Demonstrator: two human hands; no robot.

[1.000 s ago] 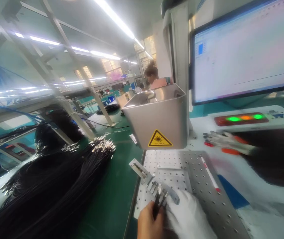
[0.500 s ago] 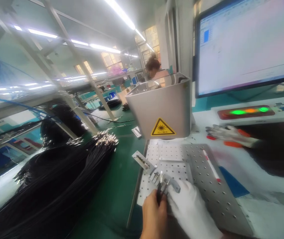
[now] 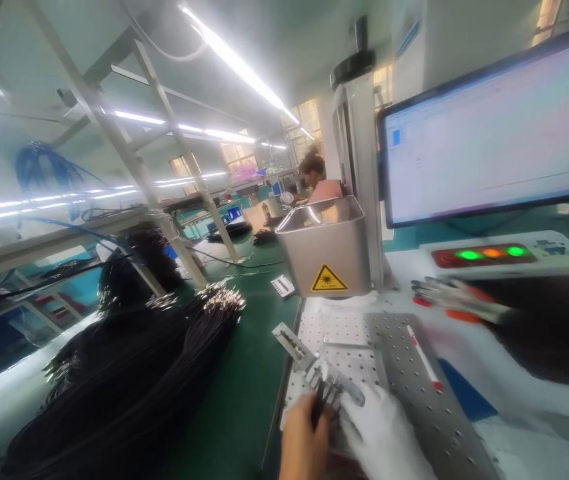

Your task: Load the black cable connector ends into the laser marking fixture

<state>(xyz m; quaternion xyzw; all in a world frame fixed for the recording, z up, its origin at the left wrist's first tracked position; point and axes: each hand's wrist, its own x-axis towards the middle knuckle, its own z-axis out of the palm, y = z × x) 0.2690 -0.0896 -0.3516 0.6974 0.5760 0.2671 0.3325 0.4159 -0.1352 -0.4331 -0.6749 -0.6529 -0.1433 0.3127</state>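
Observation:
My bare left hand (image 3: 300, 437) is closed on a black cable (image 3: 319, 402) whose metal tip points up and away from me. That tip meets a small metal fixture (image 3: 297, 348) with a slotted flat end, lying slantwise over a perforated metal plate (image 3: 404, 353). In a white glove, my right hand (image 3: 384, 430) has its fingers around the fixture's rounded grey end (image 3: 352, 390), right beside the left hand. The fingertips of the gloved hand are partly hidden. Above the plate's far end hangs a metal machine housing (image 3: 327, 253) with a yellow laser warning sign.
A thick bundle of black cables (image 3: 129, 380) lies on the green table at left. On the right are a red-and-white pen (image 3: 424, 357), work gloves (image 3: 457, 297), a panel with lit buttons (image 3: 487, 254) and a monitor (image 3: 489, 133). A person (image 3: 317, 177) sits farther back.
The view has tilted upward, so the scene sits lower and more of the machine's column shows. Both hands keep their hold; the cable tip appears slightly closer to the fixture.

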